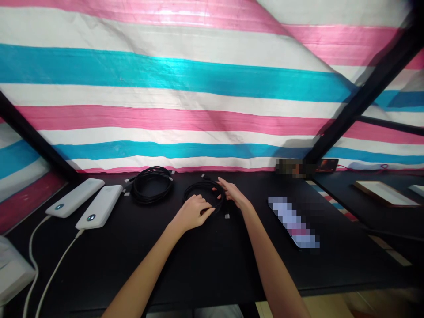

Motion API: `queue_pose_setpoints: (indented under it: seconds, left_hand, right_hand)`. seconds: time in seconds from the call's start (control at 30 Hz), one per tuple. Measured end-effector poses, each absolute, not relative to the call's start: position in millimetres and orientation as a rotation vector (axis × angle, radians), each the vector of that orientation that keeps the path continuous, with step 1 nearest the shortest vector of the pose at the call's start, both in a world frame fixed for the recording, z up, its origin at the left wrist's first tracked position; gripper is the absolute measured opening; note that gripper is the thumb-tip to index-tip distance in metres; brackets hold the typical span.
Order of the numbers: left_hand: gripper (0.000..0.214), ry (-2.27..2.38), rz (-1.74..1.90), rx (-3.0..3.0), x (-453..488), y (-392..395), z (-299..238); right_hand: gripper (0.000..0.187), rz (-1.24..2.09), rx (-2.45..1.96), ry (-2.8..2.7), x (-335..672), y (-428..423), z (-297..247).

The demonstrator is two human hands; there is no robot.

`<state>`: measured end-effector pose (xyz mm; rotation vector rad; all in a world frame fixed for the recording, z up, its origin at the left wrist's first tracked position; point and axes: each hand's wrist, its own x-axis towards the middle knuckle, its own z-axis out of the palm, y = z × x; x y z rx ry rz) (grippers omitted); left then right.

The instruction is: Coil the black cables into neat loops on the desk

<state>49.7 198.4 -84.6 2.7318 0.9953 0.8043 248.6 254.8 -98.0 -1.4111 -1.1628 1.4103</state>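
A black cable (189, 189) lies wound in a loose coil on the black table, between my two hands. My left hand (196, 211) is closed over the near left part of the coil, fingers curled and thumb pointing right. At the coil's right side is my right hand (232, 193), its index finger stretched out and its other fingers reaching into the loop around the cable. Two pale plug ends show, one plug (203, 176) behind the coil and another plug (227, 216) near my right wrist. My fingers hide parts of the cable.
A second coiled black cable (152, 201) with pale plugs lies left. Two white power banks (101, 205) with white leads lie farther left. A phone (293, 223) with a blurred screen lies right. Striped sheeting (185, 119) hangs behind; a dark frame post (361, 95) slants at right.
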Motion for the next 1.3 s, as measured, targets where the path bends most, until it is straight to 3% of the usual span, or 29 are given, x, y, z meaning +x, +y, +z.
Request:
queue_pose_setpoints:
  seconds: [0.1,0.17,0.37,0.53,0.73,0.87,1.0,1.1,1.3]
  left_hand:
    - [0.033,1.036,0.726,2.673,44.9,199.5,-83.2]
    - [0.036,1.071,0.695,2.644,40.2,201.2,-82.7]
    - [0.018,1.073,0.566,2.618,32.8,205.6,-84.2]
    - [0.024,1.066,0.542,2.562,33.5,205.9,-82.7]
    - [0.005,1.118,0.646,2.603,34.8,203.0,-77.4]
    - [0.010,1.200,0.876,2.603,35.2,203.6,-75.4]
    - [0.012,1.319,1.100,2.527,33.9,210.4,-80.4]
    - [0.012,1.407,1.148,2.479,33.7,214.2,-84.4]
    - [0.016,1.559,1.024,2.175,42.7,207.8,-85.3]
  right_hand:
    - [0.039,1.342,-1.359,-1.154,245.7,254.9,-98.1]
    - [0.037,1.321,-1.323,-1.093,246.0,256.7,-98.9]
    - [0.037,1.341,-1.190,-0.940,254.0,262.5,-99.6]
    - [0.033,1.335,-1.285,-0.925,252.0,259.6,-98.8]
    - [0.034,1.319,-1.398,-0.937,247.4,256.8,-98.3]
    - [0.040,1.263,-1.487,-1.043,245.9,258.2,-100.4]
    - [0.034,1.025,-1.525,-1.170,243.1,258.2,-102.0]
    - [0.035,0.898,-1.366,-1.288,237.1,254.1,-94.5]
    - [0.037,1.228,-0.884,-1.501,225.6,238.8,-65.8]
